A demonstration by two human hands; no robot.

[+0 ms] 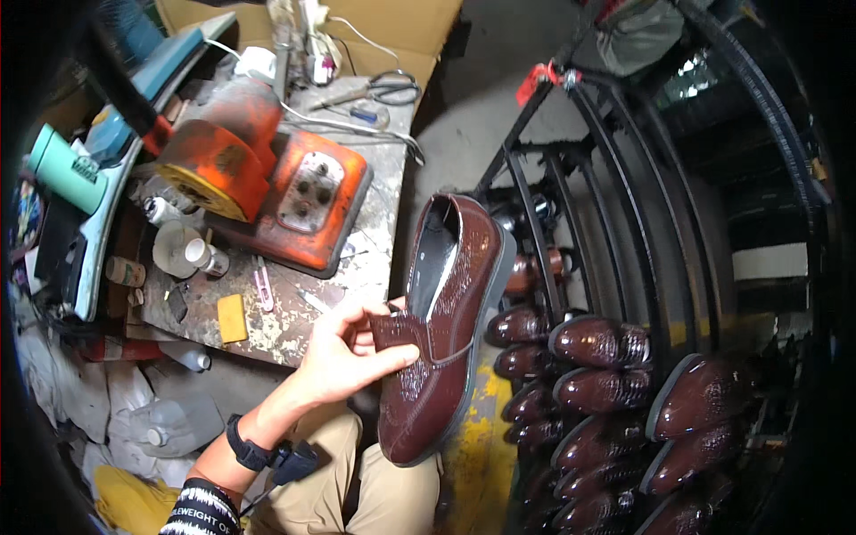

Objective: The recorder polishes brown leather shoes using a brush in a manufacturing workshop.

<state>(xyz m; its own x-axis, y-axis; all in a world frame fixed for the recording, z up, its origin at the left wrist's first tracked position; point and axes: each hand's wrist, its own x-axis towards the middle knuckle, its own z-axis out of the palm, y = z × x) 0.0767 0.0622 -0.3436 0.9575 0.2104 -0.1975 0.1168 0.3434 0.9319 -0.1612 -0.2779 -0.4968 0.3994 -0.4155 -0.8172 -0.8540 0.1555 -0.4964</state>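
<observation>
My left hand (348,352) pinches a glossy dark-brown leather shoe (426,401) between thumb and curled fingers. It grips the flap over the shoe's instep, which is lifted a little. The shoe hangs over my lap with its toe toward me and its heel pointing away. Through the opening its light grey insole shows, and a grey sole runs along the right side. A black watch (251,443) is on my left wrist. My right hand is not in view.
A worn workbench (366,267) at left carries an orange machine (312,201), scissors (392,89), a yellow block (232,318), a pink-handled cutter (262,283) and a white cup (207,257). At right a black metal rack (615,178) stands by several glossy brown shoes (602,343). A plastic jug (178,428) lies lower left.
</observation>
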